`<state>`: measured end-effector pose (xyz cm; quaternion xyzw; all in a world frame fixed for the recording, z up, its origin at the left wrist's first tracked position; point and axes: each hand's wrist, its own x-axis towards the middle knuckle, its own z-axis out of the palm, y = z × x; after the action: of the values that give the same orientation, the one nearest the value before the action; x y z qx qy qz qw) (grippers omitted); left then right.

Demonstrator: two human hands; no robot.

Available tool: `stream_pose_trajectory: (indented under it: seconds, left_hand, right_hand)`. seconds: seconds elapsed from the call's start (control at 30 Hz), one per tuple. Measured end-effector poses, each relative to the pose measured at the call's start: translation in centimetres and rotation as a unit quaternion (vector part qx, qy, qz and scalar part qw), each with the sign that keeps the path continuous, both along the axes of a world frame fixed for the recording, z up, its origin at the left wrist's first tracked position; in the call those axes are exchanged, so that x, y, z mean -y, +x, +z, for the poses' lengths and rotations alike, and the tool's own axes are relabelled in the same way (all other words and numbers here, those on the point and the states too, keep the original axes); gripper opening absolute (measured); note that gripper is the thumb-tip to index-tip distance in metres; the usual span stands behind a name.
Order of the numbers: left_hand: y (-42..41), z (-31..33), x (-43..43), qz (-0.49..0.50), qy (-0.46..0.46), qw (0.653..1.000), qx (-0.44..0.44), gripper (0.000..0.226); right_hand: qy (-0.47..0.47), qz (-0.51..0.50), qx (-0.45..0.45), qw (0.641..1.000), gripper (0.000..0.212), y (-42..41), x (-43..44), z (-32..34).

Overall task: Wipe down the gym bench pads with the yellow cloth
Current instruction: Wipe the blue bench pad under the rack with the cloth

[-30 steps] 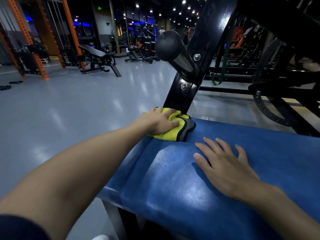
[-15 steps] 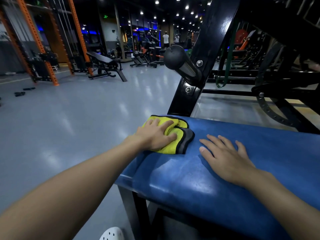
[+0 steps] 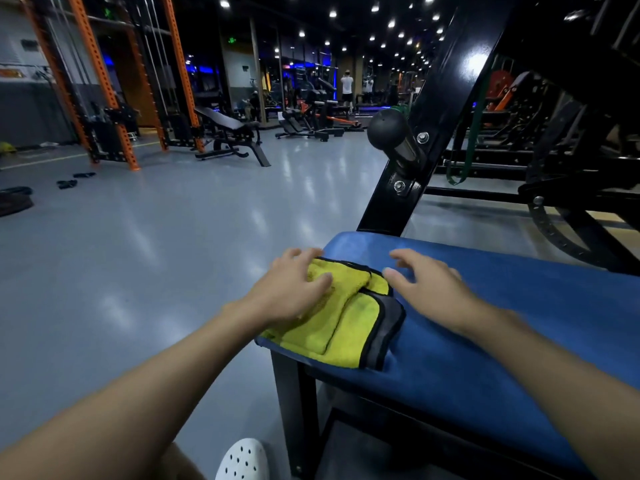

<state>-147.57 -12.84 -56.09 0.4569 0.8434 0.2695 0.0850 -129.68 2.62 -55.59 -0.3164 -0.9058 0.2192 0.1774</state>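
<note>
A folded yellow cloth [image 3: 341, 323] with grey and black edging lies on the left end of the blue bench pad [image 3: 485, 341]. My left hand [image 3: 294, 289] presses flat on the cloth's left part, fingers spread. My right hand [image 3: 426, 285] rests on the pad just right of the cloth, its thumb touching the cloth's upper edge; it looks a little blurred.
A black slanted frame post [image 3: 426, 133] with a round black knob [image 3: 388, 131] rises behind the pad. The pad's black leg [image 3: 287, 410] stands below its left end. A white perforated shoe [image 3: 242, 460] is on the grey floor. Racks and benches stand far off.
My left hand has dragged the cloth toward me along the pad's left end, away from the frame post. My right hand has shifted left, up against the cloth.
</note>
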Motion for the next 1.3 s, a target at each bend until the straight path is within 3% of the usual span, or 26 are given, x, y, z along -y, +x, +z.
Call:
stream_pose_trajectory:
  seconds: [0.1,0.2,0.27,0.33,0.4,0.47,0.5,0.6,0.7,0.77,0.87,0.9,1.1,1.2,1.3]
  left_hand:
    - [-1.0,-0.4,0.0,0.016,-0.002,1.000,0.014,0.052]
    - [-1.8,-0.4,-0.4,0.007,0.027,0.999,0.015,0.060]
    - [-2.6,-0.2,-0.6,-0.003,0.063,0.997,0.044,0.068]
    - [-3.1,-0.3,-0.8,-0.019,0.098,0.993,0.067,0.072]
    - [-3.0,-0.4,-1.1,-0.040,0.139,0.988,0.063,0.071]
    - [-2.7,0.1,-1.5,-0.042,0.201,0.978,0.046,0.069]
    - [-2.8,0.6,-1.8,-0.035,0.243,0.969,0.035,0.068]
    - [-3.5,2.8,-2.4,-0.017,0.339,0.940,-0.004,0.068]
    - [-3.8,4.1,-2.3,-0.005,0.377,0.926,-0.012,0.057]
    - [-4.0,3.8,-2.1,0.000,0.356,0.935,0.010,0.044]
    - [-4.2,1.9,-2.0,-0.015,0.261,0.965,-0.009,0.033]
    - [-4.3,1.2,-2.0,-0.025,0.220,0.975,-0.023,0.031]
    - [-3.2,-1.1,-2.1,-0.067,0.015,0.996,-0.061,0.037]
    - [-2.6,-1.2,-2.8,-0.075,-0.048,0.990,-0.111,0.050]
    - [-2.5,-0.7,-3.6,-0.069,-0.058,0.989,-0.115,0.050]
  right_hand:
    - [-0.070,0.025,0.016,0.997,0.069,-2.4,0.9,-0.2]
    - [-0.060,0.035,0.078,0.994,0.092,-3.9,0.5,-0.9]
    - [-0.135,0.051,0.057,0.988,0.104,-4.6,0.2,-0.7]
    - [-0.213,0.070,0.040,0.974,0.086,-5.2,-0.1,-0.1]
    - [-0.228,0.091,0.022,0.969,0.039,-5.6,-0.1,0.2]
    - [-0.221,0.074,-0.031,0.972,0.018,-6.2,0.2,0.3]
    - [-0.192,0.057,-0.085,0.976,0.012,-6.4,0.3,0.7]
    - [0.002,0.014,-0.293,0.956,0.023,-7.2,-0.2,3.2]
    - [0.180,0.051,-0.282,0.941,0.040,-7.2,-1.9,4.2]
    - [0.191,0.095,-0.164,0.963,0.039,-6.9,-3.0,3.3]
    - [0.136,0.108,0.069,0.982,0.038,-6.0,-3.3,1.3]
    - [0.115,0.105,0.099,0.983,0.040,-5.7,-3.2,0.9]
    - [0.085,0.026,-0.008,0.996,0.033,-6.0,-2.9,0.6]
    - [0.126,-0.039,0.053,0.990,0.050,-7.2,-4.1,0.1]
    - [0.119,-0.037,0.128,0.984,0.065,-8.2,-5.8,0.0]
